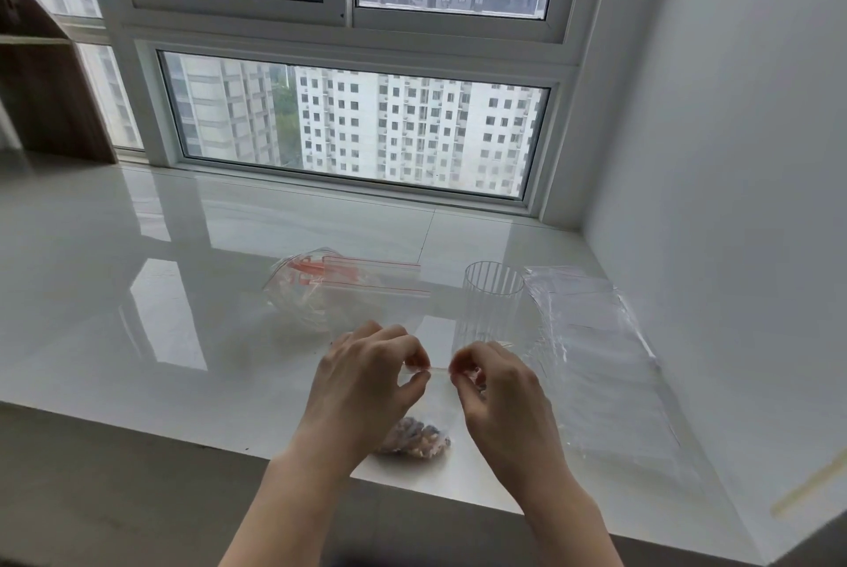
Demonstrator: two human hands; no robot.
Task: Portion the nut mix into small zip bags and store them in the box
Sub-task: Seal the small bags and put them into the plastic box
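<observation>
A small clear zip bag (pixel 437 401) hangs upright over the white sill near its front edge, with a clump of brown nut mix (pixel 419 440) in its bottom. My left hand (pixel 366 378) pinches the left end of its red zip strip, and my right hand (pixel 497 388) pinches the right end. A short stretch of the strip shows between the two hands. A pile of empty zip bags (pixel 330 287) with red strips lies behind my hands. No box is in view.
A ribbed clear glass cup (pixel 490 305) stands just behind my right hand. A large clear plastic bag (pixel 596 365) lies flat to the right, close to the white wall. The glossy sill (pixel 137 291) runs left to a wooden shelf (pixel 46 99); a window is behind.
</observation>
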